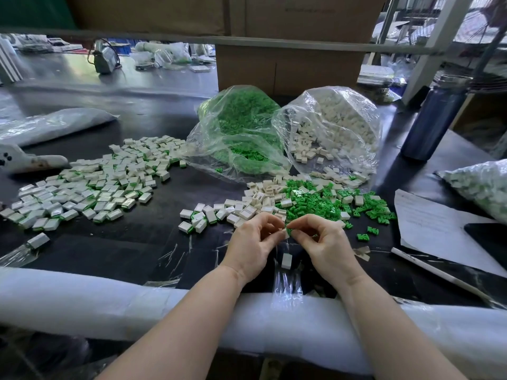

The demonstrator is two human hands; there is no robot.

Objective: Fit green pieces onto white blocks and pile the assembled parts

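Even daylight from the far right, glare on the clear plastic bags [326, 127], soft shadows, wide-angle bending at edges, blurred far background

Fingertips of the left hand [253, 239] and right hand [319, 238] are covering nearly all of the small piece pinched between them. The sheet of paper [433, 229] is showing writing too faint to read. A bag of parts [482, 185] is running off the right edge.
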